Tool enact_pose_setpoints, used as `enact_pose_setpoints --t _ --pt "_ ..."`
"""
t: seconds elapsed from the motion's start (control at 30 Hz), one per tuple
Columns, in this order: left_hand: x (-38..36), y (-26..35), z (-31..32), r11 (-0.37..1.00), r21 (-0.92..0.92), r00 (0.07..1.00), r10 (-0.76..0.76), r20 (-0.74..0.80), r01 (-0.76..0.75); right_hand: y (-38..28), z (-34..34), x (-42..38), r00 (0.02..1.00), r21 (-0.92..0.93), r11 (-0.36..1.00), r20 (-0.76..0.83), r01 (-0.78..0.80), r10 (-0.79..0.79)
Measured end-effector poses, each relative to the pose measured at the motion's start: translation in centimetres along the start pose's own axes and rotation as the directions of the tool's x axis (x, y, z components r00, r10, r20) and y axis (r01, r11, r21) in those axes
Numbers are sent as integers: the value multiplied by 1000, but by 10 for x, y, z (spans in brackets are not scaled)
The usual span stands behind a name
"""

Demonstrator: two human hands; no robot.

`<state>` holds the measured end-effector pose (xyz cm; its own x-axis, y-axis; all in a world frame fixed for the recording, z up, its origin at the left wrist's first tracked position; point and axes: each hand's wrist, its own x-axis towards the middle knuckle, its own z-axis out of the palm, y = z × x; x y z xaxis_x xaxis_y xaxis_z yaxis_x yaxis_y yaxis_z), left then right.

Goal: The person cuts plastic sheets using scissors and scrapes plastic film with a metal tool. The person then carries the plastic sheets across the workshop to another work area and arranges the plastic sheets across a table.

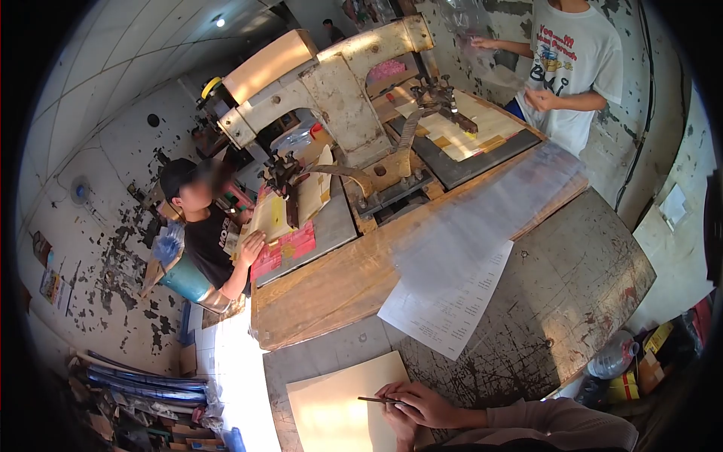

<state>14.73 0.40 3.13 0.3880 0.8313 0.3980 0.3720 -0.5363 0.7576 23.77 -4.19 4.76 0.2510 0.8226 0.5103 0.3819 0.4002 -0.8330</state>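
At the bottom, my two hands are close together over a cream sheet (331, 399) lying on the worn tabletop. My right hand (428, 404), coming from the right out of a greyish sleeve, has its fingers closed around a thin dark pen-like stick (369, 399). The stick points left above the sheet. Just below, my left hand (404, 428) is also closed at the same stick, its fingers partly hidden by the right hand. A printed paper (452, 316) lies farther up, partly covered by a clear plastic sheet (482, 218).
A large two-sided press machine (343, 105) stands on a wooden-edged bench ahead. A person in a black cap (179, 177) works at its left side; another in a white shirt (576, 68) handles plastic at its right. A plastic bottle (614, 358) sits beyond the table's right edge.
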Motion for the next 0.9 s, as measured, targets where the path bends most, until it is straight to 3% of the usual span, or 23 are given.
enact_pose_setpoints --t 0.13,0.23,0.43,0.53,0.67,0.77,0.9 --pt "-1 0 2 1000 -15 999 -24 -38 23 2 2 -5 999 -37 999 20 -32 33" --pt "-3 -7 2 996 69 998 56 -25 -54 -2 -2 -4 998 -45 998 25 -55 56" --pt "-3 2 1 1000 2 998 10 -64 -10 0 -4 -2 1000 -43 999 31 -2 3" --pt "-14 -24 6 997 25 995 71 -66 -70 -2 -5 -1 1000 -51 999 26 18 -16" --pt "-25 -49 10 999 46 998 4 -63 -1 -1 -7 -3 997 -98 995 72 32 -25" --pt "-12 -21 7 999 43 995 -28 -95 33 1 -7 -1 996 -76 994 54 78 -74" --pt "-7 -9 4 998 61 997 -3 -76 8 -1 -12 -1 998 -40 999 61 -31 34"
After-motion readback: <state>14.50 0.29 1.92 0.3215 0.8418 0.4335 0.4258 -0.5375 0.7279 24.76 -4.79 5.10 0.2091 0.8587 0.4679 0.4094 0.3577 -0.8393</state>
